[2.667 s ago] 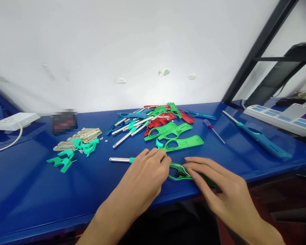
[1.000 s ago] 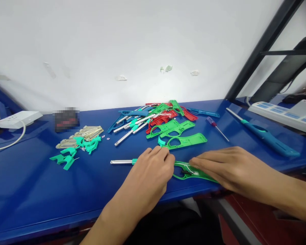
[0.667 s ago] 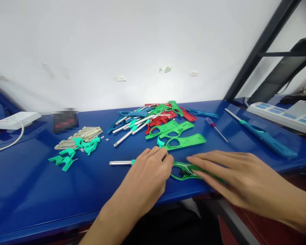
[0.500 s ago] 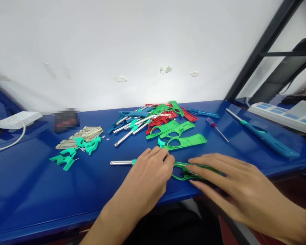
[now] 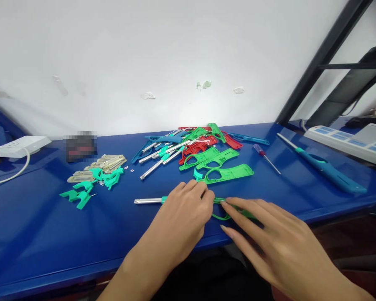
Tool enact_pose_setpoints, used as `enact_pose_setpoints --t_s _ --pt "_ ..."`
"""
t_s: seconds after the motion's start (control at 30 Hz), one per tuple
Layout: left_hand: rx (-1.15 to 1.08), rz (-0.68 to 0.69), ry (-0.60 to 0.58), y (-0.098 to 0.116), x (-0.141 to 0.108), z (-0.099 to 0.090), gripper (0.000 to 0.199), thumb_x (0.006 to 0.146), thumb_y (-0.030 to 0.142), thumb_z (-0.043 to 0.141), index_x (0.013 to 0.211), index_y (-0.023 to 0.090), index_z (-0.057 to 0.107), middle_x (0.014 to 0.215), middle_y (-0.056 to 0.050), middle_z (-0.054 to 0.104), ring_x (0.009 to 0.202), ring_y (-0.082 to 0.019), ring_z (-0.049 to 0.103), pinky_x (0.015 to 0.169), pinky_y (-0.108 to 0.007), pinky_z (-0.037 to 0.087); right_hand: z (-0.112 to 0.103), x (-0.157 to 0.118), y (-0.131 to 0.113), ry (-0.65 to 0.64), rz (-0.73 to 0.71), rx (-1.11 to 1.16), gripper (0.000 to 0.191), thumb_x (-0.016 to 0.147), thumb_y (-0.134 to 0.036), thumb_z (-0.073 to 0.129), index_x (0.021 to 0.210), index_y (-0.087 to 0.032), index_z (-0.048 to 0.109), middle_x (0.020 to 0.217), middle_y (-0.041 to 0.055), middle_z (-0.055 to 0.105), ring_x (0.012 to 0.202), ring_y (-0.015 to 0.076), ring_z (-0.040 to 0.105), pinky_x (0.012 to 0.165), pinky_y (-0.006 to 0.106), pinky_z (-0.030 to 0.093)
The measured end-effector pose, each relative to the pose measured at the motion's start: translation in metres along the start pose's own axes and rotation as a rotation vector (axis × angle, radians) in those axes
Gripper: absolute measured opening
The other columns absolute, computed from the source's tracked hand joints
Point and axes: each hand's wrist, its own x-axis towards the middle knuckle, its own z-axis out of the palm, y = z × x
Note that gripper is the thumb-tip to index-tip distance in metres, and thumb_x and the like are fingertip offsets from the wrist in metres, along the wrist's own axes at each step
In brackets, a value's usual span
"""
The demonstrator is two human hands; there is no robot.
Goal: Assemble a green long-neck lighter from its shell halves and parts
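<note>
Near the table's front edge lies a green lighter casing (image 5: 219,216) with a silver metal tube (image 5: 148,201) pointing left. My left hand (image 5: 183,217) is closed around the joint between tube and casing, its fingertips curled out of sight. Over the casing's right part is my right hand (image 5: 272,234), fingers apart, with the index fingertip touching the casing near a thin white wire. Its thumb is below, apart from the other fingers. Just behind my hands lie a loose green casing half (image 5: 230,173) and a small turquoise piece (image 5: 197,174).
Behind is a pile of red casing parts (image 5: 200,147) and metal tubes. At left are turquoise triggers (image 5: 81,193) and beige parts (image 5: 111,163). A screwdriver (image 5: 262,153), blue lighter (image 5: 332,169) and power strip (image 5: 347,142) lie right; a white box (image 5: 26,146) stands far left.
My right hand has moved a little left along the casing and covers more of it. My left hand has stayed in place around the joint.
</note>
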Motion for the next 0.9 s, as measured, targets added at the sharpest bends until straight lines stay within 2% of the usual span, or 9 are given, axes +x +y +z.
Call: enact_pose_setpoints --t_s 0.3,0.4,0.5,0.6,0.73,0.9 --pt "-0.045 -0.022 0.009 -0.001 0.002 0.003 0.014 0.101 0.006 0.057 0.103 0.017 0.064 0.1 -0.005 0.067 0.095 -0.026 0.063 0.09 -0.043 0.055 0.004 0.003 -0.004 -0.005 0.038 -0.006 0.029 0.11 -0.029 0.048 0.13 -0.013 0.063 0.122 0.0127 0.073 0.104 0.0294 0.07 0.087 0.045 0.054" --pt "-0.107 -0.035 0.003 -0.003 0.0 -0.002 0.014 0.103 0.008 0.057 0.103 0.02 0.064 0.102 -0.003 0.069 0.096 -0.024 0.065 0.091 -0.04 0.056 0.005 0.002 -0.002 -0.02 0.052 0.011 0.029 0.11 -0.029 0.049 0.13 -0.014 0.063 0.123 0.0125 0.072 0.104 0.0295 0.07 0.086 0.045 0.054" --pt "-0.167 -0.102 0.011 -0.009 -0.008 -0.011 0.016 0.106 0.018 0.057 0.12 0.024 0.062 0.116 -0.002 0.071 0.103 -0.023 0.068 0.089 -0.039 0.058 0.004 0.001 0.002 -0.021 0.064 0.027 0.028 0.11 -0.031 0.05 0.131 -0.017 0.063 0.123 0.0099 0.072 0.102 0.028 0.07 0.084 0.044 0.054" --pt "-0.2 -0.178 -0.01 -0.019 -0.016 -0.019 0.028 0.105 0.024 0.06 0.133 0.027 0.058 0.126 -0.003 0.07 0.111 -0.026 0.068 0.094 -0.044 0.057 0.002 0.002 0.006 -0.014 0.083 0.066 0.026 0.109 -0.03 0.054 0.132 -0.021 0.063 0.122 0.0065 0.072 0.1 0.0257 0.07 0.084 0.043 0.053" --pt "-0.24 -0.211 -0.08 -0.029 -0.018 -0.025 0.018 0.105 0.019 0.059 0.118 0.028 0.067 0.113 0.0 0.071 0.103 -0.024 0.068 0.097 -0.044 0.056 -0.001 0.009 0.009 0.011 0.115 0.145 0.026 0.109 -0.032 0.055 0.133 -0.026 0.063 0.126 0.0037 0.071 0.108 0.0238 0.066 0.093 0.042 0.051" --pt "-0.303 -0.245 -0.181 -0.03 -0.014 -0.027 0.02 0.107 0.016 0.052 0.112 0.025 0.07 0.108 -0.003 0.07 0.102 -0.025 0.066 0.098 -0.044 0.053 0.011 0.018 0.011 -0.065 0.164 0.336 0.031 0.11 -0.034 0.056 0.141 -0.034 0.058 0.13 -0.0017 0.07 0.116 0.0194 0.065 0.101 0.039 0.051"
